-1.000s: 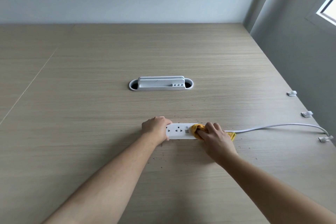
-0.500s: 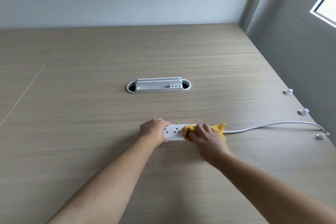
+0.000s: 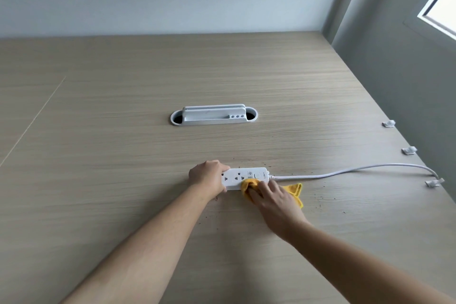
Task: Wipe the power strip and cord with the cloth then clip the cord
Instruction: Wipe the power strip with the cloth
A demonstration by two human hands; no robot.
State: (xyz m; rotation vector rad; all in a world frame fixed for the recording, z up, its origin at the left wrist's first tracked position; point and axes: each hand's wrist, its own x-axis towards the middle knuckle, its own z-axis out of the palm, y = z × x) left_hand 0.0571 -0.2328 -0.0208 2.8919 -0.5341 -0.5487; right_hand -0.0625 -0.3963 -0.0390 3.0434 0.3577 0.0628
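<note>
A white power strip [image 3: 246,175] lies flat on the wooden desk [image 3: 123,155]. My left hand [image 3: 208,176] grips its left end. My right hand [image 3: 274,198] presses a yellow cloth [image 3: 294,190] against the strip's near edge, a corner of the cloth trailing out to the right. The white cord [image 3: 345,171] runs right from the strip toward the desk's right edge and ends at the nearest of three small white cord clips [image 3: 433,182].
Two more clips [image 3: 409,150] [image 3: 389,123] sit along the right edge by the grey wall. A white cable grommet tray [image 3: 213,115] is set into the desk further back. Dark crumbs dot the wood around the strip.
My right hand with the cloth has slid from the top of the strip's right half down to its near edge, uncovering the sockets and switch. The left hand has kept its hold.
</note>
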